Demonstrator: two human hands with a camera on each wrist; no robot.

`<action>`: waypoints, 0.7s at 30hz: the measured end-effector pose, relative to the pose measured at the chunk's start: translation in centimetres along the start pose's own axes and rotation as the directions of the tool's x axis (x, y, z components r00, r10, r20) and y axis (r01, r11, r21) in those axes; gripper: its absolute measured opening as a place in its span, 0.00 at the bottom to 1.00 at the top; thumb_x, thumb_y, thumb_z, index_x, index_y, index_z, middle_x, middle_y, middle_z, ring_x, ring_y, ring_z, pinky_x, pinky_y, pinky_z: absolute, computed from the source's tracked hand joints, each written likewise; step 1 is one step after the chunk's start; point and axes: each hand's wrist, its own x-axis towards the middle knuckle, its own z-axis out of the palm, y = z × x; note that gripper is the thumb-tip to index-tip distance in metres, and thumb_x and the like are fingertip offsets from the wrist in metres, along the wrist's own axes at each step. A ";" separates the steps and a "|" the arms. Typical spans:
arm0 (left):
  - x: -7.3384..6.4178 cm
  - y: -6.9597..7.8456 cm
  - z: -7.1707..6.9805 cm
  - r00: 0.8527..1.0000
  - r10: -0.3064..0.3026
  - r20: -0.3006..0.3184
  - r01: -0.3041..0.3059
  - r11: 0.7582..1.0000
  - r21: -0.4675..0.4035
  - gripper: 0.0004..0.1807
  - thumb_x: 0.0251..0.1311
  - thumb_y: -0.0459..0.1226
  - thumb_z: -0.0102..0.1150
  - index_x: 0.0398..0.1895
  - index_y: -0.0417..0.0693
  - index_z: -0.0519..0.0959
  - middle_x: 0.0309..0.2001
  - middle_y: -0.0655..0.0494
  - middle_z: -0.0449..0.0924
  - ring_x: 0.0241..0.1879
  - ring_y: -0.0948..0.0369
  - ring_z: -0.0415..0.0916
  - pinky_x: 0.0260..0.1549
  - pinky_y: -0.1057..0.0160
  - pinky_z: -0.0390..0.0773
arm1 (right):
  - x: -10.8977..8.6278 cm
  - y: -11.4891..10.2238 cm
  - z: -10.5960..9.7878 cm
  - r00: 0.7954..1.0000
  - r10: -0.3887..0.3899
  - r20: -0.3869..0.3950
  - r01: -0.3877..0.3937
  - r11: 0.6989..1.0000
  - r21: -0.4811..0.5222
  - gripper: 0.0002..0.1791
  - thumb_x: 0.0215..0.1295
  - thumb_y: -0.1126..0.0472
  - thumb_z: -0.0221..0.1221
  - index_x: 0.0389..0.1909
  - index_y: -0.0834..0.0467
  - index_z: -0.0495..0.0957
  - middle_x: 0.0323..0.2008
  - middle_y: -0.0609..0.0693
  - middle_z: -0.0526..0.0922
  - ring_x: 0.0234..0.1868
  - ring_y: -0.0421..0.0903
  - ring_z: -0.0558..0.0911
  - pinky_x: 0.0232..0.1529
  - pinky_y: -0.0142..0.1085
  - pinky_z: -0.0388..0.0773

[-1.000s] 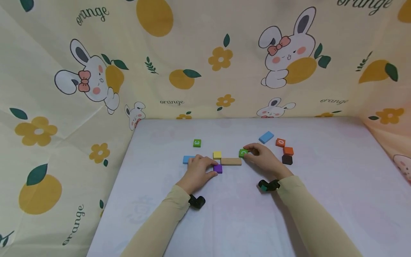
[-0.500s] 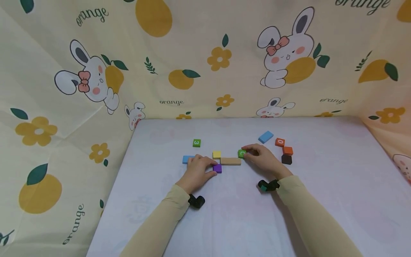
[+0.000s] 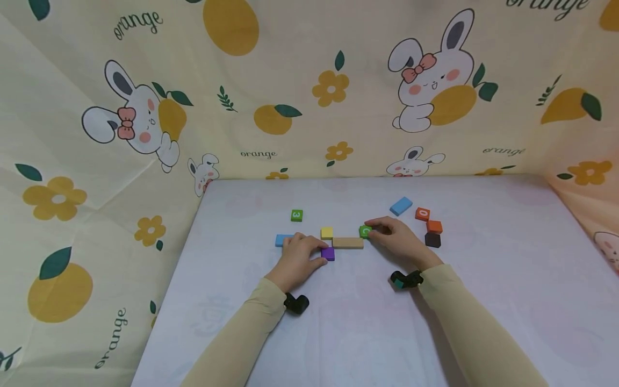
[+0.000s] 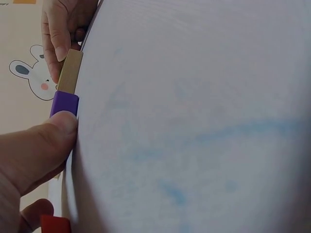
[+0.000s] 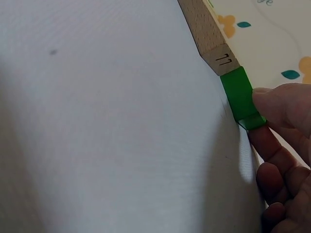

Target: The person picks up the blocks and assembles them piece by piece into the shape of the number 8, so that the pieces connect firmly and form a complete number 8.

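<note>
My left hand (image 3: 301,259) pinches a small purple block (image 3: 328,253) at its left side with thumb and finger. In the left wrist view the thumb lies against the purple block's face. A plain wooden plank (image 3: 347,243) lies just right of it, with a yellow block (image 3: 326,233) at the plank's far left end. My right hand (image 3: 395,239) holds a green block (image 3: 365,231) between thumb and finger. In the right wrist view this green block stands against or very near the plank's marked end. Beneath my left hand, a blue block (image 3: 282,240) is partly covered.
A green block with a 3 (image 3: 297,215) lies at the far left. At the right are a blue block (image 3: 401,206), an orange block with a 0 (image 3: 422,214), a plain orange one (image 3: 434,227) and a black one (image 3: 432,240). A red block (image 4: 55,224) shows under my left hand.
Hardly anything differs. Both hands keep their hold on the purple and green blocks, and the small shifts match the head camera's movement.
</note>
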 end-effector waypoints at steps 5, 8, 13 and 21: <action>0.0 0.1 -0.1 1.000 0.006 -0.010 -0.005 1.000 0.013 0.18 0.58 0.48 0.66 0.52 0.59 0.82 0.49 0.66 0.80 0.49 0.63 0.64 0.50 0.54 0.53 | 0.0 0.0 -0.1 1.000 -0.005 0.008 0.005 1.000 0.005 0.20 0.65 0.45 0.61 0.58 0.41 0.76 0.57 0.46 0.74 0.54 0.49 0.69 0.57 0.48 0.66; 0.0 0.0 -0.1 1.000 0.011 -0.015 -0.011 1.000 0.016 0.18 0.58 0.48 0.67 0.52 0.59 0.82 0.49 0.66 0.80 0.49 0.63 0.64 0.50 0.54 0.54 | 0.0 -0.1 -0.1 1.000 -0.008 0.010 0.008 1.000 0.011 0.20 0.65 0.45 0.61 0.58 0.41 0.76 0.57 0.45 0.74 0.54 0.49 0.69 0.57 0.49 0.65; 0.0 0.0 -0.1 1.000 0.010 -0.015 -0.009 1.000 0.015 0.18 0.58 0.48 0.67 0.52 0.59 0.82 0.49 0.66 0.80 0.49 0.63 0.64 0.49 0.54 0.54 | -0.1 -0.1 -0.2 1.000 -0.014 0.012 0.014 1.000 0.015 0.22 0.65 0.45 0.61 0.59 0.43 0.75 0.57 0.46 0.74 0.54 0.50 0.69 0.56 0.47 0.66; -0.1 0.2 -0.2 1.000 -0.002 0.000 0.002 1.000 0.003 0.18 0.59 0.48 0.66 0.52 0.59 0.81 0.49 0.66 0.80 0.49 0.63 0.64 0.50 0.54 0.54 | -0.1 -0.2 -0.2 1.000 -0.008 0.002 0.008 0.999 0.032 0.27 0.63 0.41 0.60 0.62 0.45 0.72 0.47 0.51 0.74 0.48 0.51 0.68 0.45 0.43 0.67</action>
